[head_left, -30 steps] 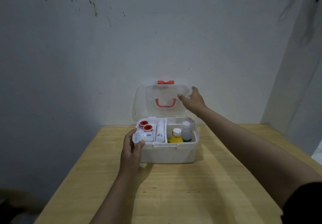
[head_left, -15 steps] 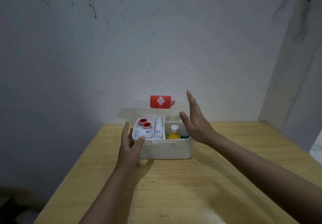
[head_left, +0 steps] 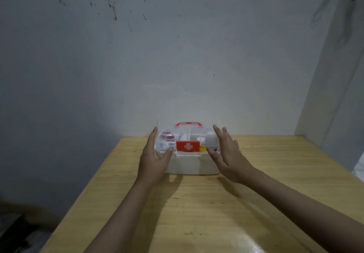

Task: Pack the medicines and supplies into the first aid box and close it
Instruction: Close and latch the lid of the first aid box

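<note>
Light wooden table below both hands, grain running left to right, glossy at the near edge. Grey-white wall beyond the fingertips, speckled with dark marks high up. Dark clutter low, far left of the left forearm.

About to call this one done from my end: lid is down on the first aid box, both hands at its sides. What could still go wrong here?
1. The red latch lies against the front, but whether it has clicked cannot be told; lifted by the red handle, the box might open.
2. The left hand has its thumb at the clear lid edge, so pressing down could pinch it.
3. The right hand is open beside the box; a one-sided push could slide it on the table.
</note>
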